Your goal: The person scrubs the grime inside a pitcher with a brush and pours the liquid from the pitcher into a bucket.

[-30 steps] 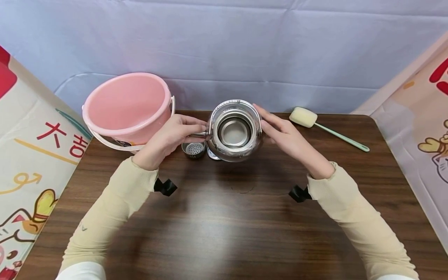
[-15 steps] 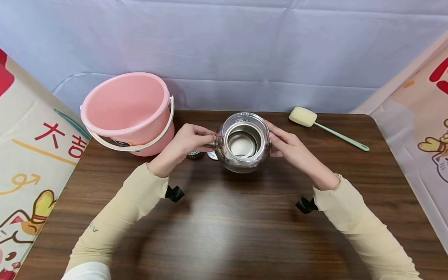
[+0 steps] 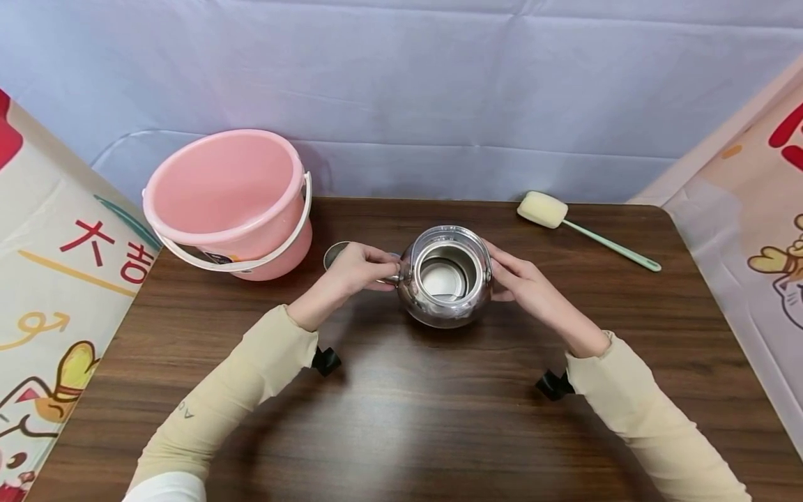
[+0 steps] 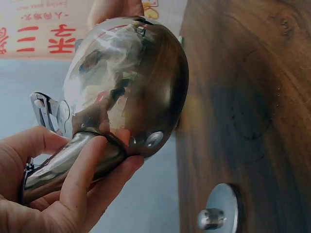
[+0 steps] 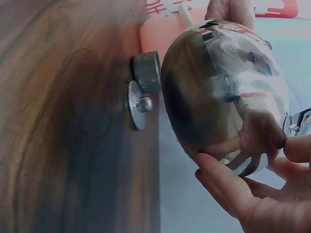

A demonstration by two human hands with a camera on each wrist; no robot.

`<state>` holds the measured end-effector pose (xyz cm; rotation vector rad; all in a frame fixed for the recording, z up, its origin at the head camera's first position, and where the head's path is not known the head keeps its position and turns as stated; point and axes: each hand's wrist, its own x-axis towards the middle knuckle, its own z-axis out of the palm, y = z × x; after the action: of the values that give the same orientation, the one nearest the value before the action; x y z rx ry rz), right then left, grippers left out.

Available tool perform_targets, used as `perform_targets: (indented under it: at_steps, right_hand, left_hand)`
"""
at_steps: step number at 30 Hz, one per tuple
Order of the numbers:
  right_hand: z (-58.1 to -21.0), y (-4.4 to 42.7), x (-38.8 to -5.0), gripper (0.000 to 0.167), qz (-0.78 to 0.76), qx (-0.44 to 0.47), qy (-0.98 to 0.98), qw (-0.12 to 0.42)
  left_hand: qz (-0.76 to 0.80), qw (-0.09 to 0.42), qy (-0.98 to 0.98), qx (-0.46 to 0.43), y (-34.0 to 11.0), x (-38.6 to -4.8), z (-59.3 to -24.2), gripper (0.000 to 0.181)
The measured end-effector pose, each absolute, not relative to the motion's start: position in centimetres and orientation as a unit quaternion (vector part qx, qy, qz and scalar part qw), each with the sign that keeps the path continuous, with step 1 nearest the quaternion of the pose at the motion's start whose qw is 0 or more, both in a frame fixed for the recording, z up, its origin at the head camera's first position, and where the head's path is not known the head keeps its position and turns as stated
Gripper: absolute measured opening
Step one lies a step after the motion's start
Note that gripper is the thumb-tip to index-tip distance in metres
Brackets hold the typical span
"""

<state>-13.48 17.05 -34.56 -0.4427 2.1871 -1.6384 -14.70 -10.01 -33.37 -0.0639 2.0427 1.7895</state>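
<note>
A shiny round stainless steel teapot [image 3: 439, 312] is held between both hands above the table, its lid off and its mouth facing up. My left hand [image 3: 356, 270] grips the spout [image 4: 73, 165], thumb on one side and fingers on the other. On the opposite side, my right hand [image 3: 525, 282] holds the body, with fingers underneath and the thumb near the bail handle's hinge [image 5: 294, 124]. The lid [image 4: 226, 208] with its knob lies on the table, mostly hidden in the head view. Beside it stands a small metal strainer cup [image 5: 147, 72], partly behind my left hand.
At the back left stands a pink bucket [image 3: 276, 240] with a white handle [image 3: 251, 265]. A sponge brush [image 3: 544, 209] with a green handle lies at the back right. The brown wooden table [image 3: 401, 418] ends at a pale cloth backdrop [image 3: 401, 90].
Both hands have brought the teapot toward the person and a little to the right, and its mouth has come lower in view. The strainer cup is now mostly covered by the left hand.
</note>
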Motion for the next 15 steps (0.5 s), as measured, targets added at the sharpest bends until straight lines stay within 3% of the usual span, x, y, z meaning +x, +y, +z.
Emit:
perform_targets:
  at_steps: [15]
  right_hand:
    - [-37.2, 17.7, -13.2, 0.052, -0.588, -0.138, 0.765, 0.224]
  left_hand:
    - [0.632, 0.227, 0.740, -0.024, -9.2, -14.3, -36.0, 0.028]
